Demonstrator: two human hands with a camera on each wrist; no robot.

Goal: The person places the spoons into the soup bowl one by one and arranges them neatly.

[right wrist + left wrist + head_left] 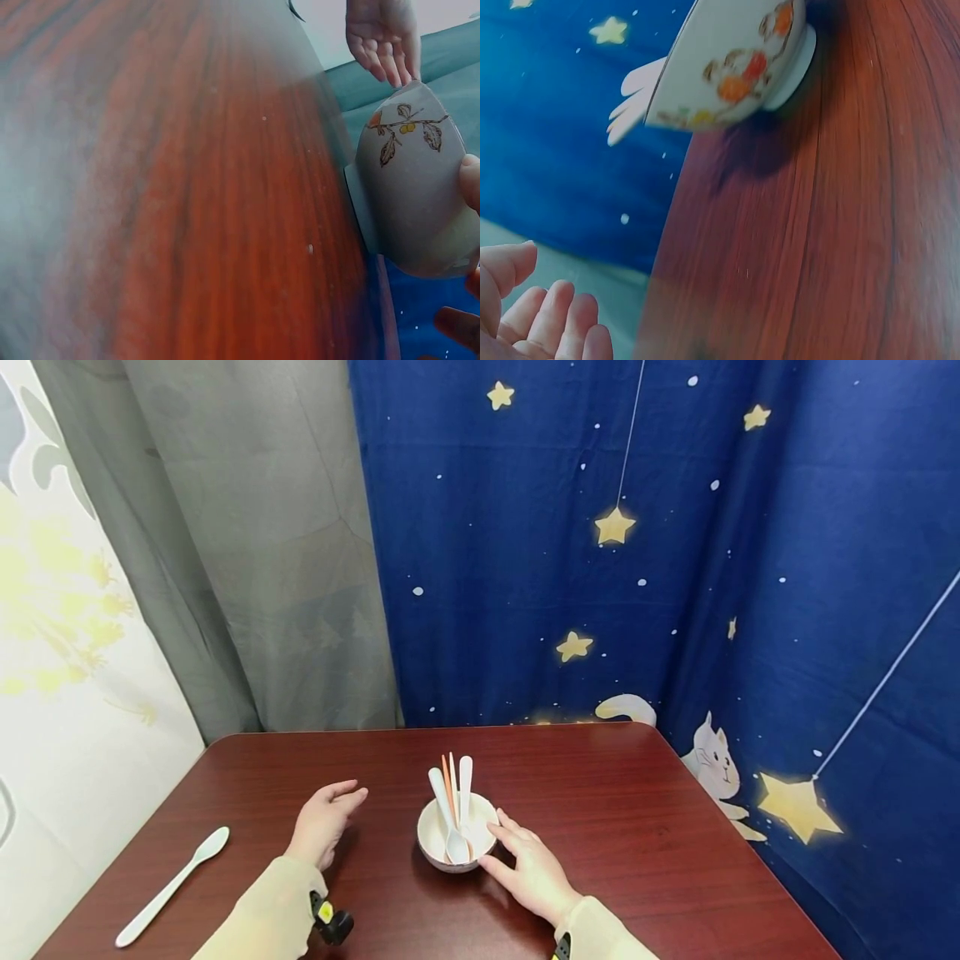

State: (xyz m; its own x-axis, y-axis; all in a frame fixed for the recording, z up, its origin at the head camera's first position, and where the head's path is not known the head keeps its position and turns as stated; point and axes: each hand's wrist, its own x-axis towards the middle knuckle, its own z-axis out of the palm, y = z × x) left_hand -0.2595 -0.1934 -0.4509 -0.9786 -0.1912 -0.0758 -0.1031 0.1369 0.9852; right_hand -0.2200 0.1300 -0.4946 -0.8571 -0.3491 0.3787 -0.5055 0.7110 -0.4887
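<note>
A white bowl (433, 839) with a painted leaf-and-fruit pattern stands on the table's middle. Inside lean a white spoon (456, 846) with its head down, another white handle (466, 772), a thin orange stick (447, 781) and a thin pale stick (453, 777). My right hand (531, 868) touches the bowl's right side, thumb near the front rim and fingers spread along the side. To the bowl's left, my left hand (324, 825) hovers apart from it, fingers loosely extended and holding nothing. The left wrist view shows its relaxed fingers (559, 319).
A long pale spoon (174, 885) lies on the left part of the dark red wooden table (600, 793). Grey and blue star-patterned curtains (525, 568) hang behind the far edge, and a white patterned cloth (82, 760) hangs at the left.
</note>
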